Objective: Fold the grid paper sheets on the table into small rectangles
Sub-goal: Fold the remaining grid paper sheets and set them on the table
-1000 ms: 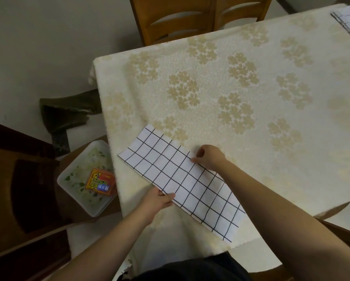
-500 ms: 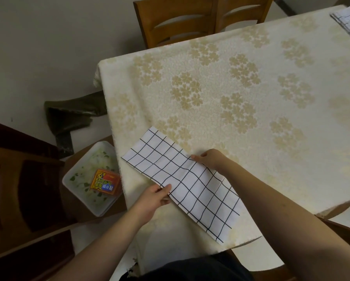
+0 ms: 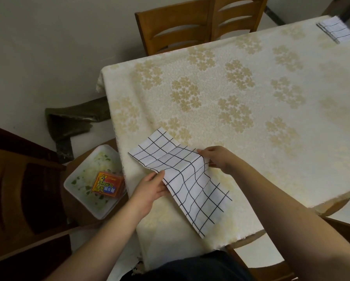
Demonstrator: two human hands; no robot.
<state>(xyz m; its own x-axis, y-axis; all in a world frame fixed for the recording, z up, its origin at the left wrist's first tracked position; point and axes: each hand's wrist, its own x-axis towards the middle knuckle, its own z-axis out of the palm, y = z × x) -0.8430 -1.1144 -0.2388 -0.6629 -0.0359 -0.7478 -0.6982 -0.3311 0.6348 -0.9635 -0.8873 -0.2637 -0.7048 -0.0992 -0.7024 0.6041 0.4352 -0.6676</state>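
Observation:
A long white grid paper sheet (image 3: 190, 185) with black lines lies slantwise at the table's near left corner, its middle raised off the cloth. My left hand (image 3: 149, 189) pinches its near long edge at the middle. My right hand (image 3: 214, 158) pinches the far long edge opposite. The sheet's right end overhangs the table's front edge. A small stack of folded grid paper (image 3: 337, 31) sits at the far right corner.
The table (image 3: 271, 98) wears a cream cloth with gold flowers. A wooden chair (image 3: 200, 23) stands behind it. At the left, below the table, a white tray (image 3: 78, 179) holds an orange box (image 3: 107, 184). Dark cloth (image 3: 72, 120) lies on the floor.
Both hands lifted the sheet's middle off the cloth; it lay flat before. The sheet has buckled and shifted slightly toward me.

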